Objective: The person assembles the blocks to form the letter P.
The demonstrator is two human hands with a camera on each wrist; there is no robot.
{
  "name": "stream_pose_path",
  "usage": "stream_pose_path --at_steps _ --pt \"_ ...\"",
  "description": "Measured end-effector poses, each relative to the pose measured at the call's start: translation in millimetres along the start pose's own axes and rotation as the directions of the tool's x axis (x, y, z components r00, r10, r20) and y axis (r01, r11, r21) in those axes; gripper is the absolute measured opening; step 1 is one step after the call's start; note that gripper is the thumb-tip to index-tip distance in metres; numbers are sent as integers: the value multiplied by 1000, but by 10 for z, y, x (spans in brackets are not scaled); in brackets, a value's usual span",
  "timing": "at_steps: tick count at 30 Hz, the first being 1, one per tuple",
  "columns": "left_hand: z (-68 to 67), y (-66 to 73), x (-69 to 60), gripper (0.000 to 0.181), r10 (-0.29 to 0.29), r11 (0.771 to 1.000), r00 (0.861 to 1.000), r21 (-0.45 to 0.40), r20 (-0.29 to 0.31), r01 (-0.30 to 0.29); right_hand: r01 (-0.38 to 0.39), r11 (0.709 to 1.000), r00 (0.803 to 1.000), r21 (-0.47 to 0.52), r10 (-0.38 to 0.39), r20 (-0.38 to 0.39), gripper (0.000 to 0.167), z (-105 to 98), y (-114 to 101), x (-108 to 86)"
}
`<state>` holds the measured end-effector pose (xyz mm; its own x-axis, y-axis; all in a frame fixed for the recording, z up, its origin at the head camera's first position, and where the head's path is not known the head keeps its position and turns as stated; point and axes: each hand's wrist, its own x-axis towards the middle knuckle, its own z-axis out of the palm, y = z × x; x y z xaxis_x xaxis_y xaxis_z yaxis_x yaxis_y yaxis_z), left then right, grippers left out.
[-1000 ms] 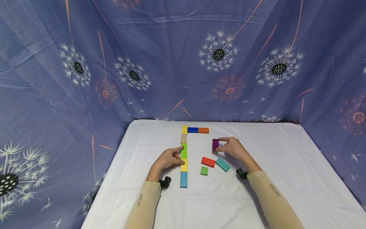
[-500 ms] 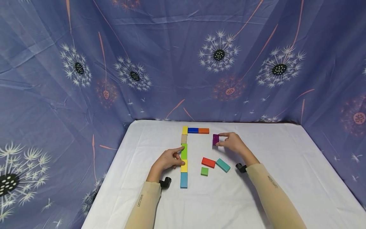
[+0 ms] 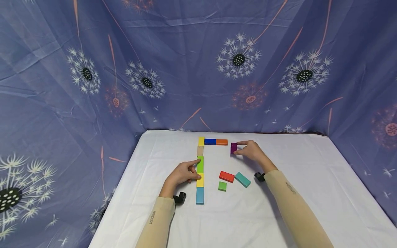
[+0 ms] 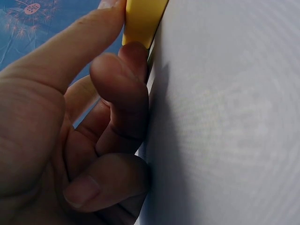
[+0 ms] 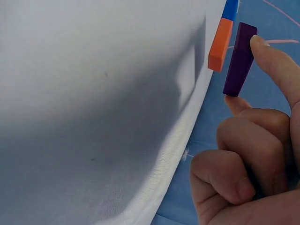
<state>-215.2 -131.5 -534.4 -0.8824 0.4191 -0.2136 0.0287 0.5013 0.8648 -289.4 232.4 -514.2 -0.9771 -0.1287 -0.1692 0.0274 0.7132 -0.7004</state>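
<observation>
In the head view my right hand (image 3: 252, 151) pinches a purple block (image 3: 234, 148) between thumb and index finger. The right wrist view shows this block (image 5: 241, 58) held above the cloth, beside the orange block (image 5: 220, 44) and apart from it; the other fingers are curled in. My left hand (image 3: 181, 173) rests at the column of blocks. Its extended index finger touches the light green block (image 3: 200, 166), and its thumb is at the yellow block (image 3: 200, 180). Close up in the left wrist view, the thumb lies against a yellow block (image 4: 140, 21), the remaining fingers curled beneath.
Above the green block lie a wooden block (image 3: 200, 151) and another yellow block (image 3: 201, 141), with a blue block (image 3: 210, 141) running right to the orange one. A light blue block (image 3: 200, 196) ends the column. Red (image 3: 226, 176), teal (image 3: 242, 179) and small green (image 3: 222, 186) blocks lie loose.
My right hand has moved the purple block away from me, toward the far edge and nearer the orange block. The left hand has stayed in place.
</observation>
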Motion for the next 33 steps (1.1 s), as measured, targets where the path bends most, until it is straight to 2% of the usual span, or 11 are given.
stream_pose_path --at_steps 17,26,33 --pt "-1 6 11 83 -9 1000 1000 -6 -6 9 -28 999 999 -27 29 28 70 6 19 205" --pt "0 11 10 84 -12 1000 1000 25 -18 12 -48 999 998 -4 48 37 70 57 30 269" --pt "-2 10 -1 84 -19 999 1000 36 -17 19 -36 999 999 -16 37 38 70 80 30 303"
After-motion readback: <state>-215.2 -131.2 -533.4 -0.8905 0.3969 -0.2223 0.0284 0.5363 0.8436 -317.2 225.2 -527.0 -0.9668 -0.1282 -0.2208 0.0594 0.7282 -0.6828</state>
